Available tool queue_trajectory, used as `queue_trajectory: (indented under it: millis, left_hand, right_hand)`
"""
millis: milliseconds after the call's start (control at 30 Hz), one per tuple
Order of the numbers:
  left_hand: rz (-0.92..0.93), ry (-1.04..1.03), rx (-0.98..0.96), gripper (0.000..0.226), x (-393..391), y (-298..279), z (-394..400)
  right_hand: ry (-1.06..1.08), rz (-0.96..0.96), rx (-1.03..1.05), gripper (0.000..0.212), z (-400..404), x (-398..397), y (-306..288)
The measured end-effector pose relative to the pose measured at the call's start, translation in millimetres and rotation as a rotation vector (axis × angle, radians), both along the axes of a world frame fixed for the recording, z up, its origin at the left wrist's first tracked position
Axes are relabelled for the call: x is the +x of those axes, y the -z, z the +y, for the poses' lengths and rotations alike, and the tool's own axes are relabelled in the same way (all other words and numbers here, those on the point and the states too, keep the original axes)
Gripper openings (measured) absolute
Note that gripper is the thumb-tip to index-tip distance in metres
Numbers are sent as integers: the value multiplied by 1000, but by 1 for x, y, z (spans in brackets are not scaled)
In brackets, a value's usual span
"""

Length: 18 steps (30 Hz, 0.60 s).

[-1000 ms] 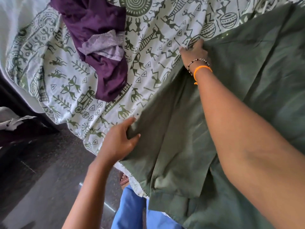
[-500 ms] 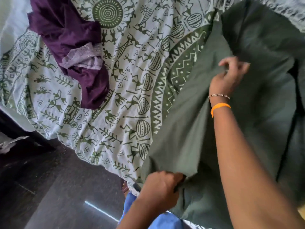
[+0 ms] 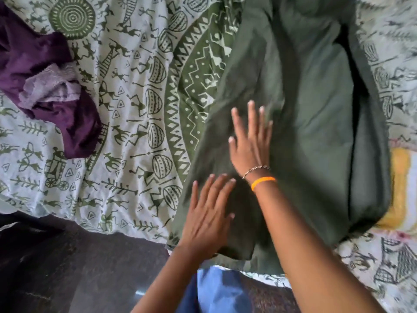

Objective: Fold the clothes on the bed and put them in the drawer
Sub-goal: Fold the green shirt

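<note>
A dark green garment (image 3: 316,109) lies folded lengthwise on the bed, running from the near edge up to the top of the view. My left hand (image 3: 209,213) lies flat on its near left part, fingers straight and spread. Just beyond it my right hand (image 3: 250,143), with a bead bracelet and an orange band at the wrist, presses flat on the same cloth. A crumpled purple garment (image 3: 45,86) with a pale lilac patch sits at the left of the bed, apart from both hands. No drawer is in view.
The bed carries a white sheet (image 3: 126,109) printed with green figures. A yellow and pink cloth (image 3: 399,188) shows under the green garment at the right. Dark floor (image 3: 79,267) lies below the bed's near edge, and blue clothing (image 3: 216,292) on my legs shows at the bottom.
Both hands gripped the green garment's left edge and carried it rightward over itself. They have let go and now lie flat on the folded cloth.
</note>
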<state>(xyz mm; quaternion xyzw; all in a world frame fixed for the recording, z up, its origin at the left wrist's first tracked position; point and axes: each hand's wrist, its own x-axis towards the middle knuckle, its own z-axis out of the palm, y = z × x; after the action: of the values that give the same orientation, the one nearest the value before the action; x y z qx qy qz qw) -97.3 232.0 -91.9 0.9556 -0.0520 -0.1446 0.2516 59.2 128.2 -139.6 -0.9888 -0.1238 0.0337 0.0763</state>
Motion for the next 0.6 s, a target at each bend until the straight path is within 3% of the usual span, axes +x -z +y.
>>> queue_trajectory:
  millis: [133, 233, 367, 500, 600]
  left_hand:
    - [113, 316, 204, 87, -35, 27, 13]
    - [68, 347, 107, 80, -44, 29, 11]
    - [-7, 395, -86, 51, -29, 18, -16]
    - [249, 393, 64, 46, -11, 14, -49]
    - [389, 343, 126, 39, 11, 3, -74]
  right_hand:
    - [-27, 238, 102, 62, -7, -53, 13]
    - [69, 145, 382, 47, -29, -59, -10]
    - [481, -198, 334, 36, -79, -72, -46]
    - [1005, -309, 234, 42, -125, -99, -66]
    - [1151, -340, 325, 42, -152, -107, -72]
